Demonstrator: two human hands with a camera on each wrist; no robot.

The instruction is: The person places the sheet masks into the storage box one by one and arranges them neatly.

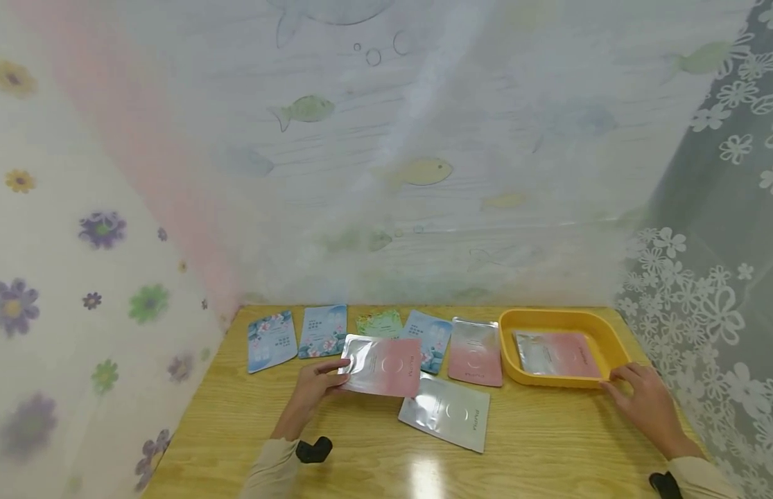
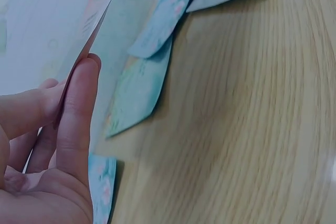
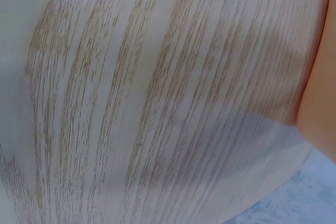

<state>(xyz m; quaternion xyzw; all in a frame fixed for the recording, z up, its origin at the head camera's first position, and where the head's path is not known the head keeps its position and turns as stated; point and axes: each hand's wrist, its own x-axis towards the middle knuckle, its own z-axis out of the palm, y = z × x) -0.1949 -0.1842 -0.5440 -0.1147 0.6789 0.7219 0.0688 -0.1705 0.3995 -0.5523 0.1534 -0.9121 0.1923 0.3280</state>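
Note:
My left hand pinches the left edge of a pink and silver sachet, lifted over the table. In the left wrist view, the sachet is seen nearly edge-on between thumb and fingers. A silver-grey sachet lies on the table just below and right of it. At the right, my right hand grips the front right corner of a yellow tray. Inside that tray lies another pink and silver sachet. The right wrist view catches only part of the hand over wood grain.
Along the back of the wooden table lie two blue floral sachets at the left, a green one, another blue one and a pink one. A patterned curtain hangs behind the table.

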